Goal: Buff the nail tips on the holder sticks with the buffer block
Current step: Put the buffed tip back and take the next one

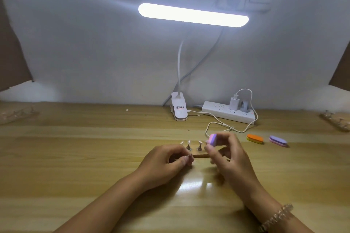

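A wooden holder strip [200, 156] lies on the desk in front of me, with small holder sticks [199, 146] standing on it, each topped by a clear nail tip [188, 141]. My left hand [166, 161] pinches the strip's left end between thumb and fingers. My right hand [229, 153] grips a pink and purple buffer block [212, 139] just right of the sticks; the hand is blurred. The right part of the strip is hidden behind that hand.
An orange buffer block [255, 138] and a purple one [277, 140] lie to the right. A clip lamp base [179, 107], power strip [228, 112] and white cable [217, 125] sit behind. Bags of nail tips lie at far left [17, 114] and right [336, 120].
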The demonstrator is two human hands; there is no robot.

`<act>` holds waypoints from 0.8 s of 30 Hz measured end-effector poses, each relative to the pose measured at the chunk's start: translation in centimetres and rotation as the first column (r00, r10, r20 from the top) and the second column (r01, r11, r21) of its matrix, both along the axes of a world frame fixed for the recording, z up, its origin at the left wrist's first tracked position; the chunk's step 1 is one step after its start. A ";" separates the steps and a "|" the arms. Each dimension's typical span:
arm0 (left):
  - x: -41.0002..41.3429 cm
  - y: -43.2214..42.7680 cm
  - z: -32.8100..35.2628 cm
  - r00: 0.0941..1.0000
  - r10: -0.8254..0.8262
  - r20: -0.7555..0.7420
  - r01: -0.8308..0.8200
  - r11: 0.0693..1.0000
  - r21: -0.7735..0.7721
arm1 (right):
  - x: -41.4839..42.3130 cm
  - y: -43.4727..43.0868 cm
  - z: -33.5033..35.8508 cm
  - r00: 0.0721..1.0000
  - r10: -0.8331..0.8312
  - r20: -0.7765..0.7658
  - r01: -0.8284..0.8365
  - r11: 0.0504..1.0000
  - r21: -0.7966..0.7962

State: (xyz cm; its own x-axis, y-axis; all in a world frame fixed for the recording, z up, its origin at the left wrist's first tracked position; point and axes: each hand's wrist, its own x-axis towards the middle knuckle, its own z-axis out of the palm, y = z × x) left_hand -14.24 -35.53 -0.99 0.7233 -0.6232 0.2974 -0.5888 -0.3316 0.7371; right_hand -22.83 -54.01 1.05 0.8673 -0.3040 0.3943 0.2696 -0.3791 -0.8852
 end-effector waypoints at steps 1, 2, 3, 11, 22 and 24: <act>0.0 0.0 0.0 1.000 0.004 0.000 -0.004 1.000 0.003 | 0.0 -0.3 0.3 1.000 -0.023 -0.005 0.023 0.991 0.133; 0.0 0.0 0.1 1.000 0.008 0.002 -0.008 1.000 0.007 | 0.1 -0.7 0.5 0.999 -0.035 -0.025 0.041 0.958 0.283; -0.1 0.0 0.1 1.000 0.011 0.007 -0.011 1.000 0.014 | 0.2 -1.2 0.9 0.998 -0.045 -0.054 0.063 0.903 0.425; -0.3 0.1 0.5 1.000 0.020 0.007 -0.020 0.999 0.028 | -0.5 -5.6 2.2 0.923 0.086 -0.375 0.010 0.969 0.248; -0.4 0.1 0.3 0.997 0.032 0.069 -0.034 0.999 0.034 | -2.3 -5.7 2.4 0.814 0.070 -0.577 -0.348 0.853 -0.388; -0.5 0.1 0.4 0.997 0.020 0.079 -0.025 0.998 0.066 | -2.2 -5.4 2.2 0.853 0.038 -0.521 -0.295 0.858 -0.421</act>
